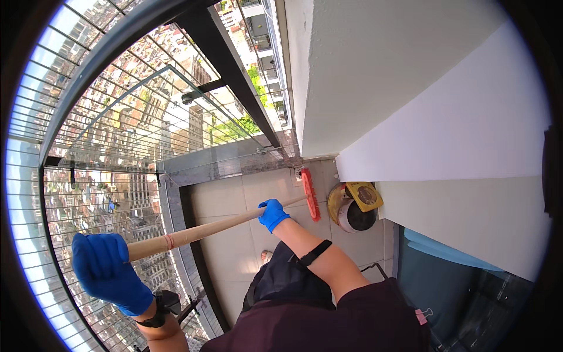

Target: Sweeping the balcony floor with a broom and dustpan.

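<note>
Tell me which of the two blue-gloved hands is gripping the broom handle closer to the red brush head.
The right hand: it grips the wooden broom handle partway down, nearer the red brush head. The left hand holds the handle's top end.

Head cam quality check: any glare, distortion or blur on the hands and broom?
Head view: strong fisheye, the dark metal balcony railing bows hard near the rim; a black vignette rings the frame. Bright daylight whitens the white wall. Blue-gloved left hand, blue-gloved right hand and the wooden-handled broom with red bristles look sharp, no motion blur.
</note>
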{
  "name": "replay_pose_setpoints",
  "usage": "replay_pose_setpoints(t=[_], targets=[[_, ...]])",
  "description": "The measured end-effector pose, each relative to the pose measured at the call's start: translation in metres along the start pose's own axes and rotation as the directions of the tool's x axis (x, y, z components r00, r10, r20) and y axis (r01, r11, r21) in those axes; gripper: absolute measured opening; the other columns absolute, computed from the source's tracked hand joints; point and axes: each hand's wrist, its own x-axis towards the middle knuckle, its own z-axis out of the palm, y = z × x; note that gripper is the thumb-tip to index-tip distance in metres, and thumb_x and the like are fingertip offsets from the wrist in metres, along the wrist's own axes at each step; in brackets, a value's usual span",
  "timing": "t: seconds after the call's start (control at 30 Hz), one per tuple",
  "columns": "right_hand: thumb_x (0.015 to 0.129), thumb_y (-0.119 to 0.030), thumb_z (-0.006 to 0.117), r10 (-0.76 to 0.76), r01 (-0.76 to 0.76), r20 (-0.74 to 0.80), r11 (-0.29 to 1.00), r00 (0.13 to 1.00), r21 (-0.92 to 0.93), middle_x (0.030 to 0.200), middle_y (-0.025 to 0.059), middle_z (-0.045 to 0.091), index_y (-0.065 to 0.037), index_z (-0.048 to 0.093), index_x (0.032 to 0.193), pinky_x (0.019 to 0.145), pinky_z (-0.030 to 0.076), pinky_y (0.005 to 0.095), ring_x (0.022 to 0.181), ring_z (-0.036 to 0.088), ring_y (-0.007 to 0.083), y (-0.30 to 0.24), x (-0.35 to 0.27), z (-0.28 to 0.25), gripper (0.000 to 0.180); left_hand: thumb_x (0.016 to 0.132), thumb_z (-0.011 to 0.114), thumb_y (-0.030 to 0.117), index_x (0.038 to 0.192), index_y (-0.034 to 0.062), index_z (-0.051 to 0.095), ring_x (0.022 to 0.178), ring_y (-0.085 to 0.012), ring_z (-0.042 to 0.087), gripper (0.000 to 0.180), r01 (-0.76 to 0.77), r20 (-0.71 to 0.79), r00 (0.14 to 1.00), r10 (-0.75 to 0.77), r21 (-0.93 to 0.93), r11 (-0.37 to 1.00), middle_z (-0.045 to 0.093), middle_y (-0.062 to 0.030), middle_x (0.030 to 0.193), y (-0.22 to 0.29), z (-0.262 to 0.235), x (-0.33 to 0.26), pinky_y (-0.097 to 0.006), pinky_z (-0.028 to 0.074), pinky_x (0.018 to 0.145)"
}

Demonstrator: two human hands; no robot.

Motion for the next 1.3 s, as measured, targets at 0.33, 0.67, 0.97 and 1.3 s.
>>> replay_pose_setpoints(t=[0.33, 0.67, 0.97, 1.3], targets=[[0.069, -0.011, 0.032, 0.045, -0.049, -0.02, 0.908, 0.999, -0.416, 0.062, 0.0096, 0.047, -0.004, 0.041, 0.063, 0.055, 0.039, 0.0283, 0.056, 0.046, 0.0197, 0.028, 0.026, 0.014, 0.013, 0.081, 0.032, 0.014, 0.051, 0.0127, 0.024, 0.037, -0.006, 0.018, 0.032, -0.004, -0.277, 0.96, 0.039, 0.124, 0.992, 0.02, 0.0042, 0.043, -0.016, -0.037, -0.024, -0.021, 0.025, 0.043], [0.068, -0.013, 0.033, 0.082, -0.094, -0.047, 0.835, 0.996, -0.542, 0.058, 0.009, 0.045, -0.004, 0.042, 0.061, 0.052, 0.038, 0.0286, 0.052, 0.044, 0.0194, 0.056, 0.06, -0.005, 0.014, 0.08, 0.034, 0.015, 0.052, 0.0121, 0.026, 0.038, -0.0071, 0.021, 0.03, 0.044, -0.423, 0.906, 0.021, 0.144, 0.989, 0.021, 0.0032, 0.043, -0.013, -0.062, -0.067, -0.022, 0.028, 0.046], [0.066, -0.011, 0.036, 0.093, -0.126, -0.098, 0.898, 0.991, -0.421, 0.054, 0.0084, 0.044, -0.005, 0.039, 0.06, 0.051, 0.038, 0.03, 0.049, 0.043, 0.0201, 0.075, 0.025, -0.024, 0.009, 0.079, 0.035, 0.014, 0.051, 0.0124, 0.027, 0.031, -0.0063, 0.023, 0.029, -0.113, -0.337, 0.929, 0.151, 0.129, 0.985, 0.024, 0.0039, 0.038, 0.03, -0.078, -0.078, -0.02, 0.027, 0.036], [0.065, -0.017, 0.039, 0.344, -0.306, -0.113, 0.585, 0.932, -0.751, 0.052, 0.0101, 0.043, -0.005, 0.044, 0.055, 0.043, 0.034, 0.0312, 0.047, 0.04, 0.0212, 0.193, 0.062, -0.018, 0.016, 0.075, 0.039, 0.015, 0.049, 0.0107, 0.028, 0.033, -0.0086, 0.026, 0.029, -0.007, -0.501, 0.82, 0.278, 0.476, 0.879, 0.027, 0.0009, 0.038, 0.036, -0.099, -0.15, -0.022, 0.026, 0.037]])
